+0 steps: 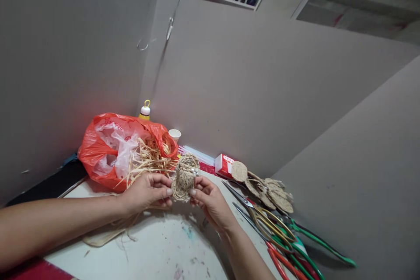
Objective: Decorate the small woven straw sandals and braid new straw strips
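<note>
A small woven straw piece (184,177), with coiled rounds at its top and bottom, is held up over the white table (170,245). My left hand (149,192) pinches its left edge between thumb and fingers. On the other side, my right hand (208,199) grips the right edge, near some small shiny beads. Loose straw strands (144,164) spill from a red plastic bag (93,148) just behind my left hand.
Scissors with gold handles (278,227), red-handled and green-handled tools, and a pile of woven discs (277,194) lie at the right. Behind stand a red-and-white box (225,165), a paper cup (175,134) and a yellow bottle (145,113). Grey partitions enclose the table.
</note>
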A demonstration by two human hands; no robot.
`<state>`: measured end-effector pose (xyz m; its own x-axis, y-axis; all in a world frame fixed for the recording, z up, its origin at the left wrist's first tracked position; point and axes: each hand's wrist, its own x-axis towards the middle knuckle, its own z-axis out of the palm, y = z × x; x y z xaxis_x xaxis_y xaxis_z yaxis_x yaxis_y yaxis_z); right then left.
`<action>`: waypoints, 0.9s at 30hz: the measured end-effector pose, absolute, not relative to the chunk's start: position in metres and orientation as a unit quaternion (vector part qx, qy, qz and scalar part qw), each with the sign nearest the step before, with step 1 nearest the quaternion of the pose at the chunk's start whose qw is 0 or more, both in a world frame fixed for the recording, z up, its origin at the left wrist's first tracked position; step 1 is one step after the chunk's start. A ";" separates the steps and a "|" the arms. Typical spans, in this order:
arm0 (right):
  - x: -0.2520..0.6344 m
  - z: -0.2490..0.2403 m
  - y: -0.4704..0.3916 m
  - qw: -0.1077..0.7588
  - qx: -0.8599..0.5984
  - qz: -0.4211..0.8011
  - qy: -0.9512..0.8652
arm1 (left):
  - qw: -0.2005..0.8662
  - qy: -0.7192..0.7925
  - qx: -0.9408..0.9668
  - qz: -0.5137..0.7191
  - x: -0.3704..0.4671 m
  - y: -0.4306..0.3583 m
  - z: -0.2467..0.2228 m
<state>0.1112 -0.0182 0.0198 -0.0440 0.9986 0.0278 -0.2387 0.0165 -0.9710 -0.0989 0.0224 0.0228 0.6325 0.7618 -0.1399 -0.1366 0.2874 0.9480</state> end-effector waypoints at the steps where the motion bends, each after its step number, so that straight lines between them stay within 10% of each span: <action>1: 0.111 0.019 -0.018 0.548 -0.419 0.562 -0.456 | 0.745 0.301 0.512 0.303 -0.099 0.022 0.023; 27: 0.111 0.016 -0.017 0.547 -0.437 0.572 -0.427 | 0.705 0.285 0.548 0.348 -0.101 0.028 0.027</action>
<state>0.1112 -0.0166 0.0164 -0.0204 0.9992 -0.0333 -0.2520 -0.0374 -0.9670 -0.1011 0.0282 0.0266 0.5956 0.8030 -0.0210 -0.1786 0.1578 0.9712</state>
